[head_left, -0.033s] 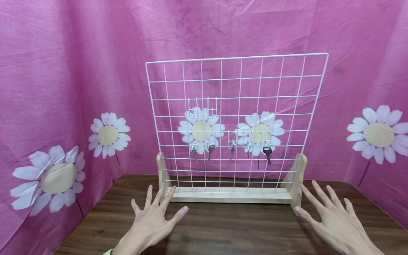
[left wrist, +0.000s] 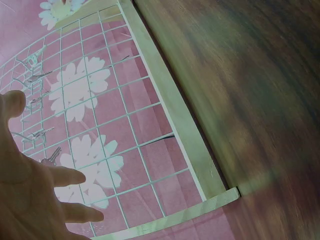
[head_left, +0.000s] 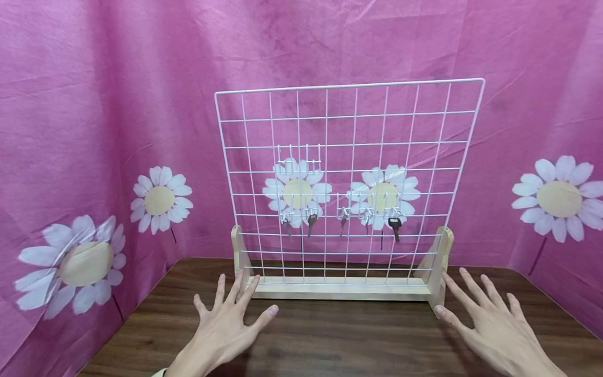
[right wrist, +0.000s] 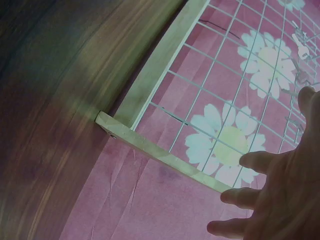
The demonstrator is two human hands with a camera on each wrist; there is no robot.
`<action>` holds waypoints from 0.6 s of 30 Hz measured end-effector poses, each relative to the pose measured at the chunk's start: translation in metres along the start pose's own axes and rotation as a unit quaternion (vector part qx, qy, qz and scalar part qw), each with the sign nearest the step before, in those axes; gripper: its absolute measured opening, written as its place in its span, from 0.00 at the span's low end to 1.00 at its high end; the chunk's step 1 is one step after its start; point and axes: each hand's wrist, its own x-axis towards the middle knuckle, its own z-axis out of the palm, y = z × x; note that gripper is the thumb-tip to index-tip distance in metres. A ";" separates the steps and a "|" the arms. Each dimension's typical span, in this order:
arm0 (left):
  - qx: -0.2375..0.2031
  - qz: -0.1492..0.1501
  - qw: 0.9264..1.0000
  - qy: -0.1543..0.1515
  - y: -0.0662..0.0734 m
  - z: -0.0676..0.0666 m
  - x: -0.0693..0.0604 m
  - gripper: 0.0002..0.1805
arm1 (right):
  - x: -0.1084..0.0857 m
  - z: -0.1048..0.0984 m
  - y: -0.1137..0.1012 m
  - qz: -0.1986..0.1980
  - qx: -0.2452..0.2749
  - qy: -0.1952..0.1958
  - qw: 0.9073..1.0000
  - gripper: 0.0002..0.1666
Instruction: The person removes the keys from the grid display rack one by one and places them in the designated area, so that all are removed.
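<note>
A white wire grid [head_left: 340,144] stands upright in a wooden base [head_left: 339,289]. Several keys hang in a row from white hooks on its lower half, among them a dark-headed key [head_left: 395,228] at the right. Two more hooks [head_left: 313,162] higher up at the left bear no keys. My left hand [head_left: 223,327], fingers spread, is in front of the base's left end and holds nothing. Beside the right end, my right hand [head_left: 497,324] is also spread and empty. Whether either hand touches the wood or table, I cannot tell. Both wrist views show the fingers near the grid.
The brown wooden table [head_left: 339,340] extends in front of the base and to both sides. Pink cloth [head_left: 165,120] printed with white daisies surrounds its back and sides.
</note>
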 end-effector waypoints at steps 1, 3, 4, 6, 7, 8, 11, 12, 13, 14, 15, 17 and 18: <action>0.001 0.000 1.000 0.000 0.000 0.000 0.000 0.44 | 0.000 0.000 0.000 0.000 0.001 0.000 1.000 0.42; 0.002 0.000 1.000 0.001 0.001 -0.001 0.000 0.44 | 0.000 -0.001 0.000 -0.001 0.000 0.003 1.000 0.42; 0.002 -0.001 1.000 0.001 0.001 -0.002 -0.001 0.45 | 0.000 -0.001 0.001 -0.003 -0.001 0.007 1.000 0.42; 0.000 -0.003 1.000 0.002 0.002 -0.004 -0.001 0.45 | 0.001 -0.003 0.001 -0.004 -0.002 0.012 1.000 0.43; -0.002 -0.006 1.000 0.001 0.002 -0.006 0.000 0.45 | 0.002 -0.004 0.001 -0.004 0.000 0.015 1.000 0.43; -0.005 -0.008 1.000 0.000 0.001 -0.008 0.000 0.45 | 0.002 -0.005 0.000 -0.001 0.006 0.017 1.000 0.44; -0.026 0.002 1.000 0.009 -0.004 -0.018 0.006 0.44 | 0.005 -0.010 -0.006 -0.005 0.041 0.049 0.998 0.43; -0.041 0.009 0.999 0.018 -0.008 -0.024 0.010 0.43 | 0.008 -0.012 -0.009 -0.012 0.056 0.070 0.996 0.41; -0.058 0.016 0.998 0.031 -0.011 -0.031 0.016 0.42 | 0.011 -0.014 -0.012 -0.020 0.074 0.091 0.993 0.37; -0.075 0.023 0.996 0.051 -0.015 -0.039 0.023 0.40 | 0.015 -0.017 -0.017 -0.030 0.091 0.111 0.989 0.33; -0.091 0.025 0.993 0.072 -0.019 -0.046 0.031 0.37 | 0.020 -0.019 -0.023 -0.041 0.105 0.130 0.985 0.28; -0.126 0.011 0.986 0.112 -0.026 -0.057 0.047 0.34 | 0.031 -0.024 -0.038 -0.051 0.140 0.141 0.979 0.20; -0.139 -0.007 0.982 0.124 -0.028 -0.060 0.055 0.34 | 0.036 -0.024 -0.047 -0.055 0.153 0.145 0.976 0.17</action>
